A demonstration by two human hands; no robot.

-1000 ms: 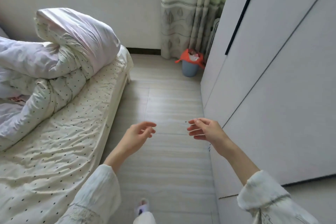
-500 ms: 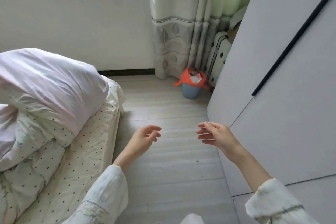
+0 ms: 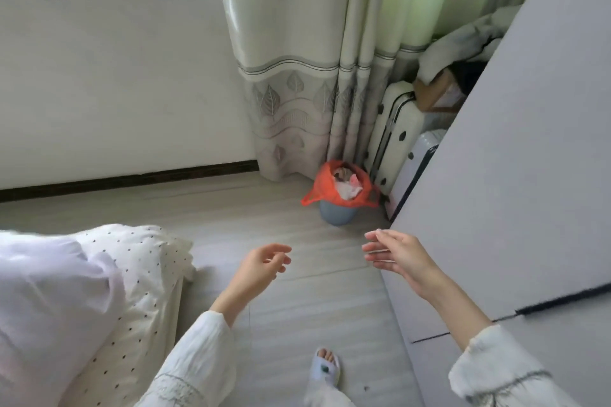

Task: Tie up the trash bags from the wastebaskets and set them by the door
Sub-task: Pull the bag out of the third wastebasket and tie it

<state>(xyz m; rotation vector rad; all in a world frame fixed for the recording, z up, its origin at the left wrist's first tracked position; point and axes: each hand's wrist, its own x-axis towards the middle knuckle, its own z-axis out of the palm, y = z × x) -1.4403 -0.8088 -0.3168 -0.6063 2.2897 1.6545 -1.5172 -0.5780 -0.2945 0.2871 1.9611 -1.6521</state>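
Observation:
A small blue wastebasket (image 3: pixel 337 215) stands on the floor in the far corner, below the curtain. An orange trash bag (image 3: pixel 322 183) lines it, its handles flopping out over the rim, with crumpled white waste inside. My left hand (image 3: pixel 261 266) hovers in front of me with loosely curled fingers, holding nothing. My right hand (image 3: pixel 398 253) is held out with relaxed fingers, also empty. Both hands are short of the wastebasket and apart from it.
A bed (image 3: pixel 132 291) with a dotted sheet and a bundled white duvet (image 3: pixel 49 301) fills the left. A grey wardrobe (image 3: pixel 515 175) runs along the right. Two suitcases (image 3: pixel 395 139) stand between wardrobe and curtain (image 3: pixel 297 76). A strip of wooden floor (image 3: pixel 297 307) leads to the wastebasket. My slippered foot (image 3: pixel 325 370) shows below.
I have moved forward along the floor strip; the wastebasket with the orange bag is nearer and larger. Both hands stay raised and empty.

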